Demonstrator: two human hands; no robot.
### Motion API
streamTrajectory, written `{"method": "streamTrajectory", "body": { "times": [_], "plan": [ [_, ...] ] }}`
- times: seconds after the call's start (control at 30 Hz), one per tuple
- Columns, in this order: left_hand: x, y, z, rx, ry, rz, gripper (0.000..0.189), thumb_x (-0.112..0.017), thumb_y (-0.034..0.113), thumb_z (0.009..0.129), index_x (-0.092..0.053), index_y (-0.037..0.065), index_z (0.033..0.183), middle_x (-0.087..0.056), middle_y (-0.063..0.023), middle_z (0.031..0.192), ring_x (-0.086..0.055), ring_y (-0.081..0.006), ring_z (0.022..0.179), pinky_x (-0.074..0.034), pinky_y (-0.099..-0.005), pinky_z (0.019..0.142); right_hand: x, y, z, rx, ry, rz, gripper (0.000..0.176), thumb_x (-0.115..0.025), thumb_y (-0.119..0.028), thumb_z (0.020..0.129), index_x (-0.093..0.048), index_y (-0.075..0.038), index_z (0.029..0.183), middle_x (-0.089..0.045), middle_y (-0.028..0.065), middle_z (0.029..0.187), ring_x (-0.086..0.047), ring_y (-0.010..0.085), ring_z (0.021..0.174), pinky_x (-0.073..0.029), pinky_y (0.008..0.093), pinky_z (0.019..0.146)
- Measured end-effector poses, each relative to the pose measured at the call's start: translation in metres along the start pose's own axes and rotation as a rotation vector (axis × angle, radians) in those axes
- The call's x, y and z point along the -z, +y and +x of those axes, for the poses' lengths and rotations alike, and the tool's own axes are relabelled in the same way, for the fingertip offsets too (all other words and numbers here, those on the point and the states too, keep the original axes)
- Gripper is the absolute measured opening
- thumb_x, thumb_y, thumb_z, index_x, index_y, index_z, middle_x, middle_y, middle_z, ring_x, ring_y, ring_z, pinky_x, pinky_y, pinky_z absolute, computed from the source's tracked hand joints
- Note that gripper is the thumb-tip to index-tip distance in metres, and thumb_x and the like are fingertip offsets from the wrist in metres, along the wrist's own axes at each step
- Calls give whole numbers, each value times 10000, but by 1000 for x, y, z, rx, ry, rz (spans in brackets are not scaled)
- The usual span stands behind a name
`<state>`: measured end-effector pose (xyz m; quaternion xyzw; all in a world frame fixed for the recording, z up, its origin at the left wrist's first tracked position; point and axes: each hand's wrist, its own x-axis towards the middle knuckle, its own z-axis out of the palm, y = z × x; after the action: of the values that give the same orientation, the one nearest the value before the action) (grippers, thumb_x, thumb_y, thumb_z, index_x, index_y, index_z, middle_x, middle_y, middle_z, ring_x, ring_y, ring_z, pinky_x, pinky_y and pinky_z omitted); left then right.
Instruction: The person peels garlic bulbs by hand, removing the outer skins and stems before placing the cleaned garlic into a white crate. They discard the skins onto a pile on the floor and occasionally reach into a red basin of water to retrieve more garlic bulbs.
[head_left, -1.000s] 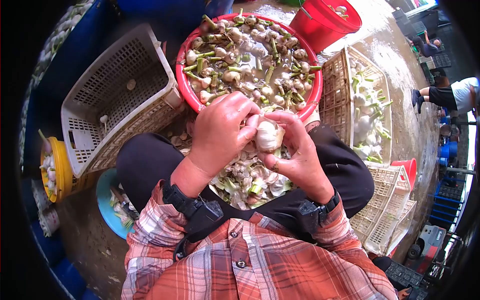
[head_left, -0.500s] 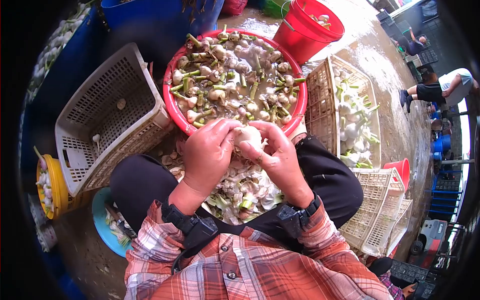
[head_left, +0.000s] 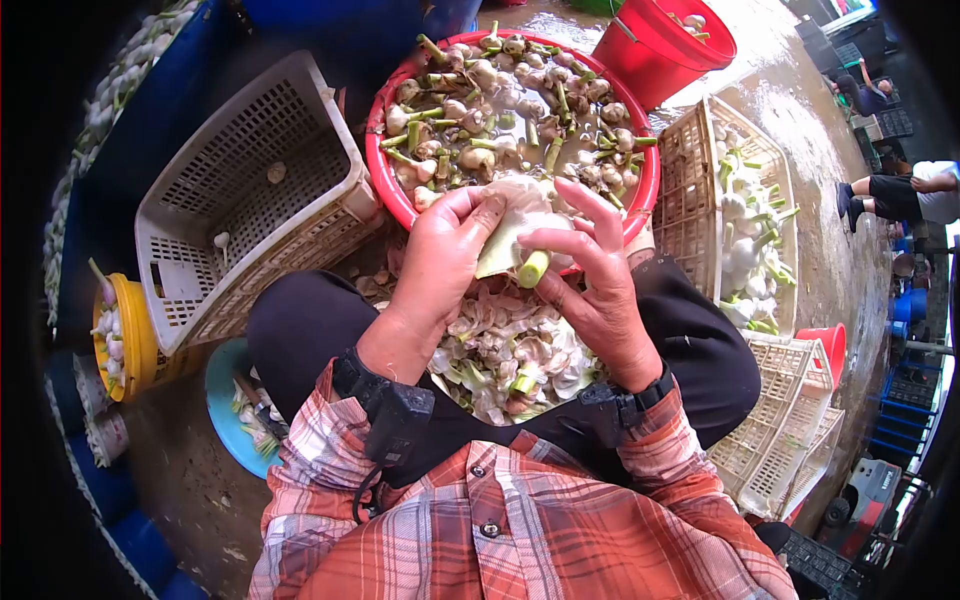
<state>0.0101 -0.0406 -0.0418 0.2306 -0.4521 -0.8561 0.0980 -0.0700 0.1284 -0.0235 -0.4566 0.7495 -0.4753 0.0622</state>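
In front of the red tub, my left hand (head_left: 430, 275) is closed, pinching a broad pale sheet of garlic skin (head_left: 515, 205) between thumb and fingers. My right hand (head_left: 605, 300) grips a garlic bulb by thumb and fingers, its cut green stem (head_left: 534, 268) pointing toward me. The bulb itself is mostly hidden behind the fingers and the skin. Beyond my hands, the red tub (head_left: 376, 150) holds many unpeeled, dirty bulbs in murky water. Below them, between my legs, lies a heap of garlic peelings (head_left: 520, 340) with bits of green stem.
At left stands a pale crate (head_left: 290, 265) with two bulbs inside, near a yellow bucket (head_left: 145, 330) and a light-blue basin (head_left: 228, 375). On the right are a crate of whitish garlic (head_left: 690, 185), a red bucket (head_left: 650, 60) and stacked crates (head_left: 765, 410). A person (head_left: 890, 195) is farther off.
My hands have moved slightly apart, and a sheet of skin now stretches from the bulb. The green stem has come into sight. The surroundings have shifted rightward in the view.
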Motion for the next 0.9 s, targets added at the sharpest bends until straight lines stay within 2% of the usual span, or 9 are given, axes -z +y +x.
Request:
{"method": "streamTrajectory", "body": {
  "times": [0.03, 0.17, 0.3, 0.33, 0.43, 0.47, 0.6, 0.83, 0.9],
  "plan": [
    [-1, 0, 0, 5, -18, 79, 255, -526, 152, 1073, -627, -25, 1227, -703, -82, 1103, -696, -126, 943, -576, -265, 820, 7, 0, 2, 53, -37, -175, 305, -759, -128, 889, -703, -67, 1182, -511, 119, 1408, -513, 227, 1268, -431, 401, 1080],
    [8, 28, -5, -168, 92, -5, 247, -517, 156, 1076, -627, -27, 1201, -714, -109, 1105, -714, -146, 945, -585, -292, 834, 8, 10, -2, -516, 435, 812, 280, -616, -204, 1041, -622, -12, 1244, -653, 22, 1072, -633, 117, 963, -524, 275, 867],
    [9, 21, -25, -317, -434, 1107, 477, -699, 214, 971, -551, 53, 1395, -660, -126, 1272, -673, -206, 1115, -542, -318, 951, 18, 22, -9, -522, 440, 796, 261, -646, -195, 1022, -616, -16, 1211, -656, 38, 1047, -634, 92, 887, -541, 264, 790],
    [3, 10, -28, -206, -381, 924, 656, -772, 191, 904, -481, 90, 1483, -625, -131, 1331, -640, -220, 1173, -516, -337, 1003, 17, 23, -11, -503, 382, 751, 256, -659, -192, 1014, -611, -19, 1197, -655, 39, 1040, -632, 86, 863, -550, 257, 755],
    [-8, 13, -21, -293, -183, 633, 696, -760, 174, 917, -423, 84, 1519, -626, -130, 1324, -650, -234, 1148, -519, -339, 1000, 10, 20, -13, -470, 368, 802, 240, -681, -188, 999, -603, -30, 1162, -653, 33, 1007, -634, 88, 821, -560, 241, 695],
    [-12, 12, -20, -263, -148, 433, 595, -763, 128, 901, -527, 51, 1442, -663, -131, 1253, -670, -222, 1080, -530, -331, 962, 5, 18, -14, -489, 388, 801, 225, -685, -189, 995, -597, -39, 1138, -651, 31, 997, -635, 90, 821, -565, 239, 677],
    [-14, 13, -16, -675, -56, 809, 318, -756, 6, 847, -726, 10, 1163, -712, -121, 1047, -685, -205, 936, -537, -317, 834, -1, 18, -12, -501, 340, 793, 222, -676, -210, 1003, -593, -57, 1141, -644, 35, 1056, -647, 106, 884, -565, 263, 703],
    [-18, 22, -9, -1004, 82, 1031, 201, -704, -13, 884, -715, 10, 1083, -685, -104, 964, -685, -233, 880, -532, -327, 775, -27, 13, -12, -733, 324, 1501, 310, -557, -247, 1062, -535, -106, 1337, -655, 26, 1196, -631, 124, 970, -522, 265, 741],
    [-17, 17, -12, -498, 115, 456, 118, -633, 57, 998, -700, -4, 1074, -693, -31, 980, -648, -95, 881, -524, -247, 789, -26, 11, -8, -788, 567, 1805, 314, -543, -267, 1069, -566, -73, 1315, -652, 50, 1202, -624, 125, 948, -532, 264, 739]
  ]
}}
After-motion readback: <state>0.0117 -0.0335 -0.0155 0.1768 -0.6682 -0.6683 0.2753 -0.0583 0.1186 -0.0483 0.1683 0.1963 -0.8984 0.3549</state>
